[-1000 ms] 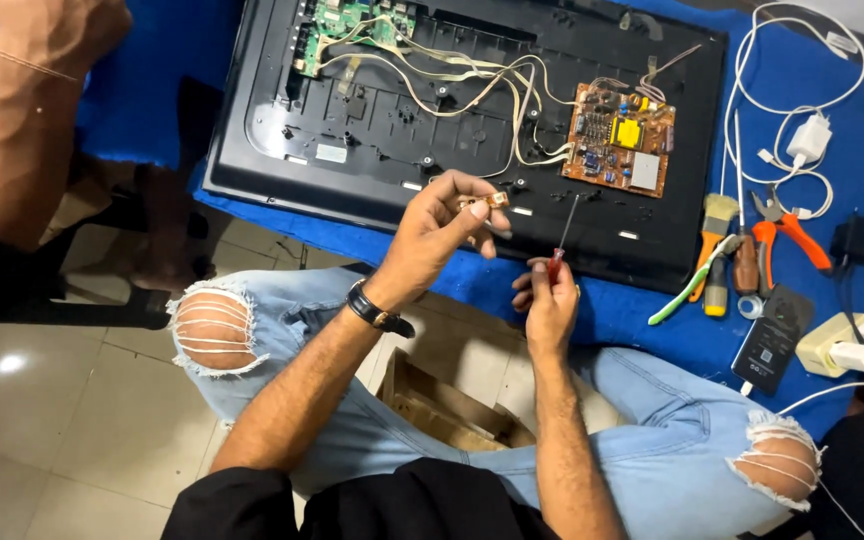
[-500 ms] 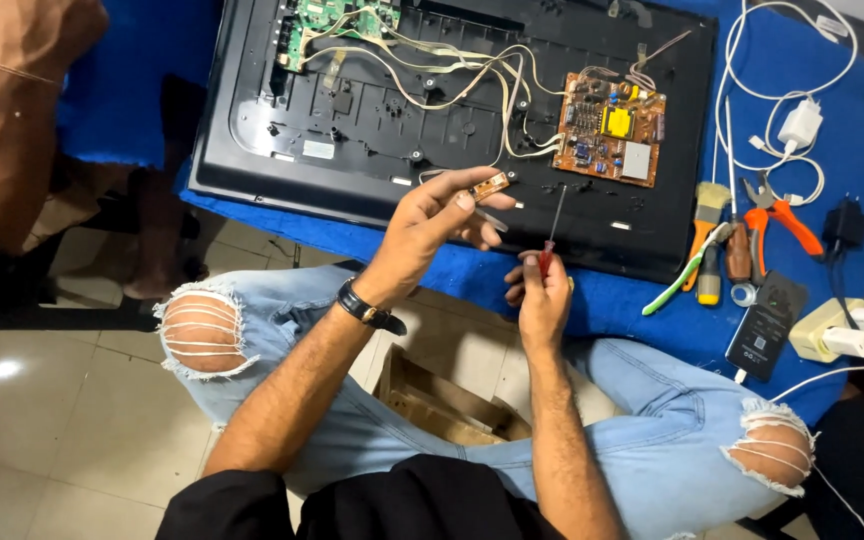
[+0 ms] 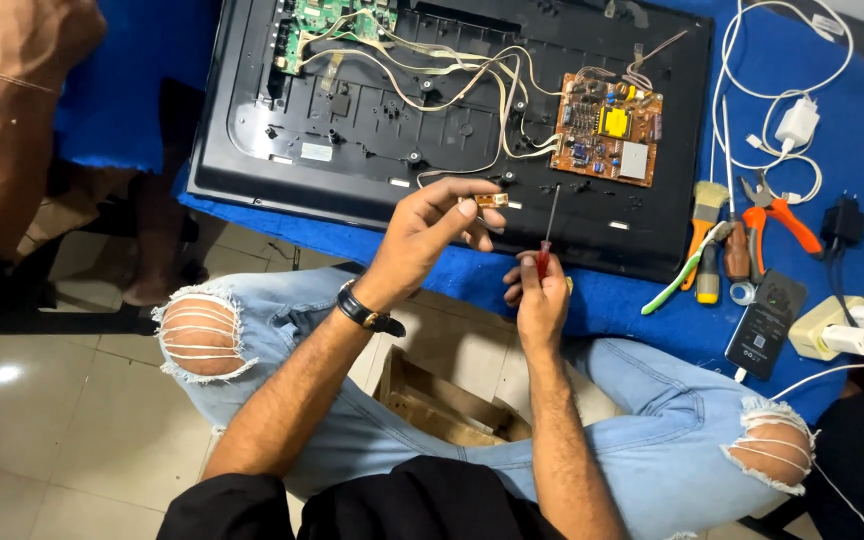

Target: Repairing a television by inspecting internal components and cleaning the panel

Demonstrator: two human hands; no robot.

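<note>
Barely changed: left hand point(image 3: 432, 225) still raised over the black panel back point(image 3: 372, 150), fingers pinching a small brown component point(image 3: 492, 200); right hand point(image 3: 542, 295) clenched around upright red-handled screwdriver point(image 3: 546, 245).

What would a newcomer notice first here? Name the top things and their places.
The opened black TV back fills the upper middle on the blue table, its orange board at the right. Before it, the left hand pinches a small part and the right hand holds a red screwdriver upright.
</note>
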